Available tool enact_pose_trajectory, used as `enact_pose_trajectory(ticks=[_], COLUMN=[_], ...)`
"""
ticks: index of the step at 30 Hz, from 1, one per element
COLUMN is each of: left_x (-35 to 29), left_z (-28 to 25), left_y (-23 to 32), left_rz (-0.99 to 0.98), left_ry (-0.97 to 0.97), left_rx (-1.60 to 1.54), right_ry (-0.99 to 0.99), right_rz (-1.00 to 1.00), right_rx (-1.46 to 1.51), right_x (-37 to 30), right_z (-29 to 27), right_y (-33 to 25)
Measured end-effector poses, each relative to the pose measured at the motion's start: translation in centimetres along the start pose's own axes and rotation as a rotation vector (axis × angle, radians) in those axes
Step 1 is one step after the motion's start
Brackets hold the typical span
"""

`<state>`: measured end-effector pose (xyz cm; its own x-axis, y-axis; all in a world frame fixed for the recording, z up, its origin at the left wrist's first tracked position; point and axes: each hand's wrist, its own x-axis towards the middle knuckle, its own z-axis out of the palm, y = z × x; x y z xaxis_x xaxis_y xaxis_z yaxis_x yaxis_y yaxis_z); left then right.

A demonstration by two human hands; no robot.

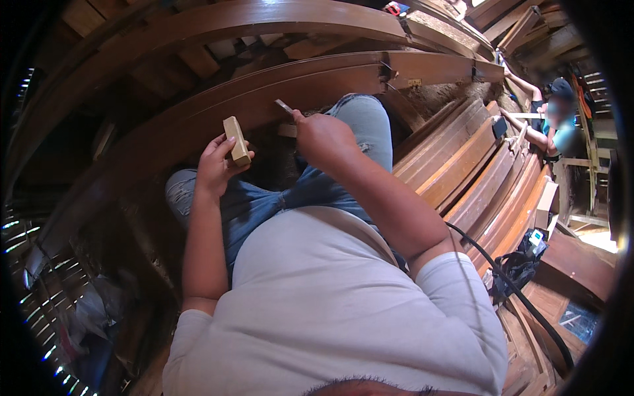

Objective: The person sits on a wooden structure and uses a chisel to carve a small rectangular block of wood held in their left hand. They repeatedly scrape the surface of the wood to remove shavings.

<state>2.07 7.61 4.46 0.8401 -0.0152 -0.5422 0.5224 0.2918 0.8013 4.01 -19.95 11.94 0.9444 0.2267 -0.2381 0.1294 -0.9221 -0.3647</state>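
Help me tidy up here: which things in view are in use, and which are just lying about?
In use:
small wooden block, in the left hand
thin metal tool, in the right hand

Apparently lying about:
stacked brown boards
black plastic bag

Plain white/off-wht. short-slv. T-shirt, loose cut, soft creases across the front esp. nr. the waist, w/ the L sleeve & R sleeve both ending on the upper arm. Blue denim jeans, med. wash at the lap w/ a visible ctr. seam, lighter & faded twd. the knees; L knee has pale, worn-looking marks, R knee v. washed-out. Forearms, L hand & R hand bare.
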Motion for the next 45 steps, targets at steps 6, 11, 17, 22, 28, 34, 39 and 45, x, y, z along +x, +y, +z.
enact_pose_trajectory(ticks=[6,11,17,22,28,34,39,45], left_x=[0.6,0.8,0.4,0.1,2.1,3.2,2.1,2.8], left_z=[-0.5,-1.0,-1.2,1.3,1.9,1.6,2.1,2.3], left_y=[-0.3,-0.3,-1.0,-0.1,-0.7,-2.1,-1.9,-1.9], left_rz=[0.022,-0.001,0.001,0.014,-0.029,-0.039,-0.022,-0.019], left_ry=[-0.037,-0.063,-0.065,-0.107,-0.202,-0.171,-0.108,-0.094], left_rx=[-0.068,-0.005,0.088,0.158,0.058,0.022,0.067,0.098], right_ry=[-0.009,0.013,0.206,0.226,0.294,0.153,0.136,0.086], right_rz=[-0.009,0.018,0.162,0.436,0.221,0.036,0.074,0.035], right_rx=[0.003,0.13,0.387,0.433,0.323,0.057,0.014,-0.08], right_x=[0.6,-1.0,-6.7,-12.9,-10.5,-0.7,0.5,1.5], right_z=[1.9,1.1,-0.3,-1.1,-2.8,0.5,0.8,0.0], right_y=[1.4,2.0,9.7,16.6,11.4,5.5,3.6,3.4])
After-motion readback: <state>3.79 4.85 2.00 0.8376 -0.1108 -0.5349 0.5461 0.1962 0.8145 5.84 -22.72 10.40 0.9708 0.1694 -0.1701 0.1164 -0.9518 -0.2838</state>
